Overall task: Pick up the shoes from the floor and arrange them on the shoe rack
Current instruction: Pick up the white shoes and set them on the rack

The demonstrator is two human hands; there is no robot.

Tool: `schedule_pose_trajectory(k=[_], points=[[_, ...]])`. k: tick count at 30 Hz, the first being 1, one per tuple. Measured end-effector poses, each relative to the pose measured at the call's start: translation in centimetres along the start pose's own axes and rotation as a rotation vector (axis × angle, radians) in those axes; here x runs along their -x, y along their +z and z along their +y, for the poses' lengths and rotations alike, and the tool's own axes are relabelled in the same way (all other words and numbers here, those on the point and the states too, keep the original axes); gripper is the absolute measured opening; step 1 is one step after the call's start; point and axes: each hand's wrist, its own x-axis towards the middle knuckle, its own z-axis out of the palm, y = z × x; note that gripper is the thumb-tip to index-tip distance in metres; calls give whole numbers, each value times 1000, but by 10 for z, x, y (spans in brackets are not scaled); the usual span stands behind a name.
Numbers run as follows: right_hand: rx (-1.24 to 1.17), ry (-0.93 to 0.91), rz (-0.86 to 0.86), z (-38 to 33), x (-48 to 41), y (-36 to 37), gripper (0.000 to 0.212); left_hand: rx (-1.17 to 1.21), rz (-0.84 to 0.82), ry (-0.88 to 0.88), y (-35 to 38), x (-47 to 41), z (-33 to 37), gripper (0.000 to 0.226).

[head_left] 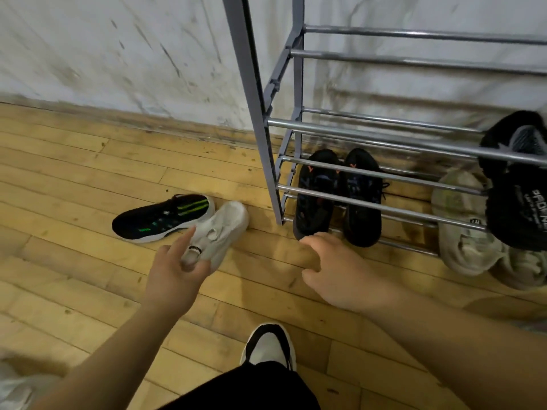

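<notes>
— On the yellow wooden plank floor [74,179], left of the grey metal-tube shoe rack [260,128], two shoes lie loose: a pale grey fabric sneaker [225,226] and, touching it, a black sneaker with green stripes and a white sole [159,221].

— And the hands?

— The left hand [177,273] is at the grey sneaker's heel, forefinger straight; I cannot tell whether it has a hold. The right hand [334,270] hangs loosely curled, holding nothing, near the heels of the black pair with orange marks [313,199] on the bottom tier.

— What could go wrong?

— A weak heel pinch could let the soft shoe sag and drop. Lifting it may also drag the striped one. And the round bars could let a toe slip between them.
</notes>
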Motion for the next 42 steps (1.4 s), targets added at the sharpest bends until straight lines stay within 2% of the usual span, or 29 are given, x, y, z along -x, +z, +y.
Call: schedule_pose_trajectory(k=[4,9,15,19,23,28,30,33,36,42], points=[[6,-45,-9,-26,35,-34,70,120,-80,157,-57,34,37,59],[43,-145,52,-59,112,-97,82,241,-275,402,-130,68,115,57],[164,-203,179,-69,249,-187,116,361,-541,749,-199,132,251,61],[25,-201,231,-46,331,-224,120,461,-697,901,-207,176,324,64],[-121,-140,372,-1,397,-216,125,564,-843,918,-173,209,371,69],[-15,-58,548,40,436,-208,126,587,-997,806,-113,222,380,71],[82,-49,537,50,443,-203,127,627,-1040,736,-101,221,381,76],[210,-58,494,62,448,-195,126,638,-1067,685,-93,218,391,88],[208,-42,598,70,454,-202,125,516,-1033,757,-89,217,407,91],[210,-90,750,82,463,-216,122,-125,-603,1140,-73,240,427,117]])
